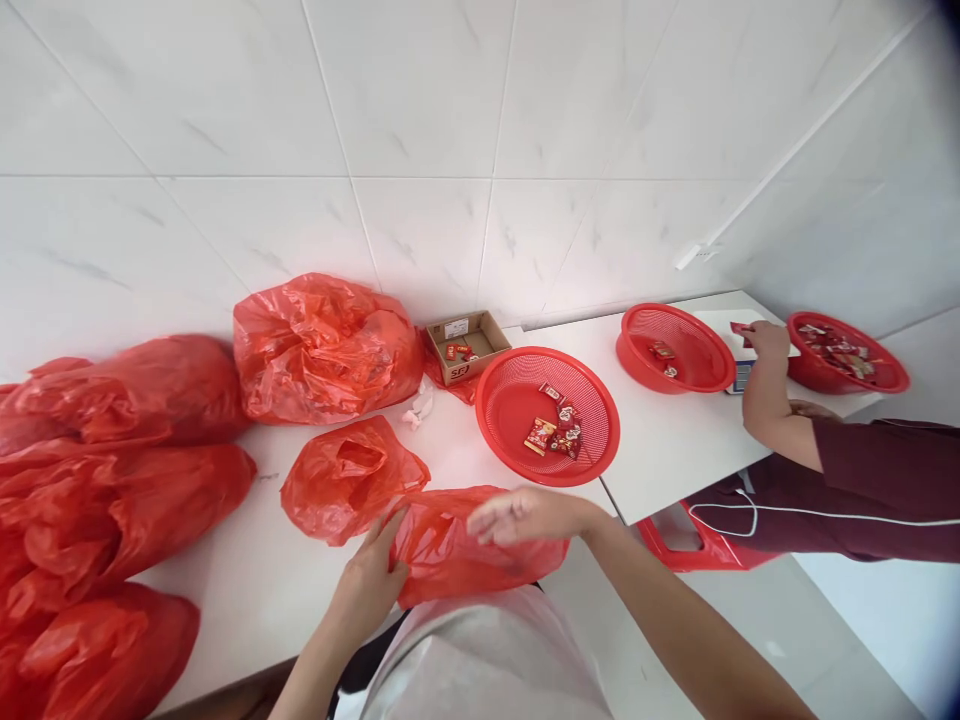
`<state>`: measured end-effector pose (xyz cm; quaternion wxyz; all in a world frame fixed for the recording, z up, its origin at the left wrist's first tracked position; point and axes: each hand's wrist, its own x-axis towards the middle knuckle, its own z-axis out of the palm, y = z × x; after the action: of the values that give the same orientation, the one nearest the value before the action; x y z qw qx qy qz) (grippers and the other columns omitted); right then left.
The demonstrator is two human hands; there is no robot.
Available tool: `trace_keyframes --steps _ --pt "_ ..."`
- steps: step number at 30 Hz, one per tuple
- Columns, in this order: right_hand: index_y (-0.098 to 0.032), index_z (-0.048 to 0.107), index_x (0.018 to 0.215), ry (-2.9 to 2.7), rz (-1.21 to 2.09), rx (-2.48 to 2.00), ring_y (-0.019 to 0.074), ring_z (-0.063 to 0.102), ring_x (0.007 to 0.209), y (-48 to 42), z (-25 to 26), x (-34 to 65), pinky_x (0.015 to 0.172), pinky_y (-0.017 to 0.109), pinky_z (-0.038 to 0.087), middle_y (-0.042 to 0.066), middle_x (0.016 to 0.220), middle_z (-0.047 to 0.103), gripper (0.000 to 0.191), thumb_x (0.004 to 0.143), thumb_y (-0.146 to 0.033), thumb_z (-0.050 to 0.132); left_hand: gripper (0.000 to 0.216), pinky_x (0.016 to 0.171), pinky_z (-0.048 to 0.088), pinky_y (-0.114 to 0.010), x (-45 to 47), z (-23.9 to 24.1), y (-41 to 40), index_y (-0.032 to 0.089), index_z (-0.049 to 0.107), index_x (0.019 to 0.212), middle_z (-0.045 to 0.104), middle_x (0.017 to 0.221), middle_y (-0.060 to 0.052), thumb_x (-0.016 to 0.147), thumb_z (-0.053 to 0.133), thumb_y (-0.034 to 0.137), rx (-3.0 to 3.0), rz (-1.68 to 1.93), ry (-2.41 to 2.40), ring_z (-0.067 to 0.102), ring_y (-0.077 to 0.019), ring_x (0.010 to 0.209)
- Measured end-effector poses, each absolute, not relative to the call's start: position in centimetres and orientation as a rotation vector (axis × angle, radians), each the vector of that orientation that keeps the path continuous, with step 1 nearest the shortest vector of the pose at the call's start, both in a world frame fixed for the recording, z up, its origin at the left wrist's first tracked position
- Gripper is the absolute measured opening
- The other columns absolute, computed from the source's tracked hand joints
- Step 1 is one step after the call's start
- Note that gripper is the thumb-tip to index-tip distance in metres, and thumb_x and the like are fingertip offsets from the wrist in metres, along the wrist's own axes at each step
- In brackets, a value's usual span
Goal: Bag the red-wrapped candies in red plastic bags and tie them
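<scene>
A red plastic bag (480,560) lies on its side at the table's front edge, against my body. My left hand (373,572) grips its left end, thumb and fingers on the plastic. Over the bag's right half is my right hand (517,515), fingers stretched out and slightly blurred, with nothing in it. Just behind my left hand rests another red plastic bag (352,478), crumpled at its top. Beyond my right hand stands a red mesh basket (501,440) with several small wrapped snacks (553,430) inside.
Several stuffed red bags (127,500) crowd the left side, and a large one (326,350) leans near the wall. A small cardboard box (469,365) holds red packets. To the right, a co-worker's hand (769,338) holds a packet above a scale (741,378), between two red baskets.
</scene>
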<state>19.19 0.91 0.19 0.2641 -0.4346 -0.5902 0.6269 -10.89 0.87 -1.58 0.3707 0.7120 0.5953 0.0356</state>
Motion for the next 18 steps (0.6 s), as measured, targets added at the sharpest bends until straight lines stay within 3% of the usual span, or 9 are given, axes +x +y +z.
trace_keyframes --steps 2,4,5,8,13,16,18 --pt "-0.022 0.06 0.125 -1.751 1.493 -1.352 0.0188 0.066 0.104 3.6 0.4 21.1 0.088 0.033 0.052 0.008 0.119 0.067 0.033 0.094 -0.029 0.051 0.069 0.085 0.051 -0.03 -9.7 -1.3 0.8 0.022 0.046 0.142 0.042 0.151 -0.008 0.075 0.039 0.006 1.823 0.094 1.442 0.065 -0.0194 0.104" --pt "-0.02 0.054 0.132 -1.945 1.037 -1.79 0.0193 0.058 0.118 6.3 -0.8 23.4 0.099 0.034 0.045 0.01 0.133 0.059 0.038 0.096 -0.018 0.044 0.068 0.082 0.052 -0.03 -8.8 -0.9 1.0 0.024 0.05 0.139 0.038 0.154 -0.007 0.075 0.039 0.006 1.825 0.09 1.413 0.067 -0.0175 0.095" --pt "-0.021 0.053 0.134 -2.088 0.85 -2.016 0.0218 0.053 0.124 7.4 -1.9 24.4 0.104 0.036 0.041 0.011 0.139 0.054 0.041 0.094 -0.015 0.046 0.067 0.081 0.052 -0.031 -8.5 -0.8 1.2 0.025 0.052 0.138 0.037 0.155 -0.007 0.075 0.039 0.006 1.831 0.099 1.411 0.068 -0.0173 0.093" --pt "-0.016 0.059 0.13 -2.204 0.752 -2.216 0.034 0.044 0.131 9.2 -5.6 26.8 0.107 0.047 0.035 0.017 0.146 0.046 0.04 0.09 -0.018 0.056 0.064 0.085 0.052 -0.033 -8.0 -0.7 1.7 0.025 0.056 0.134 0.039 0.154 -0.006 0.075 0.04 0.006 1.85 0.145 1.414 0.066 -0.0204 0.103" --pt "-0.01 0.063 0.119 -2.165 0.754 -2.299 0.0366 0.047 0.125 10.0 -8.5 28.1 0.104 0.048 0.035 0.024 0.128 0.056 0.031 0.091 -0.018 0.054 0.064 0.095 0.05 -0.035 -7.5 -1.1 2.5 0.022 0.052 0.137 0.04 0.153 -0.007 0.075 0.044 0.008 1.758 0.183 1.468 0.058 -0.0236 0.122" --pt "-0.009 0.065 0.107 -2.058 0.75 -2.32 0.0336 0.051 0.119 10.9 -7.6 28.2 0.1 0.043 0.038 0.023 0.117 0.061 0.022 0.088 -0.017 0.057 0.066 0.103 0.045 -0.036 -7.0 -1.7 2.8 0.02 0.046 0.141 0.042 0.152 -0.009 0.076 0.046 0.011 1.714 0.244 1.49 0.05 -0.0241 0.131" --pt "-0.012 0.062 0.108 -1.974 0.76 -2.298 0.0281 0.058 0.109 10.9 -6.3 27.4 0.092 0.038 0.045 0.018 0.112 0.063 0.023 0.092 -0.027 0.054 0.069 0.107 0.042 -0.038 -6.8 -2.2 2.9 0.02 0.043 0.143 0.043 0.151 -0.009 0.074 0.048 0.011 1.699 0.263 1.5 0.045 -0.0246 0.135"
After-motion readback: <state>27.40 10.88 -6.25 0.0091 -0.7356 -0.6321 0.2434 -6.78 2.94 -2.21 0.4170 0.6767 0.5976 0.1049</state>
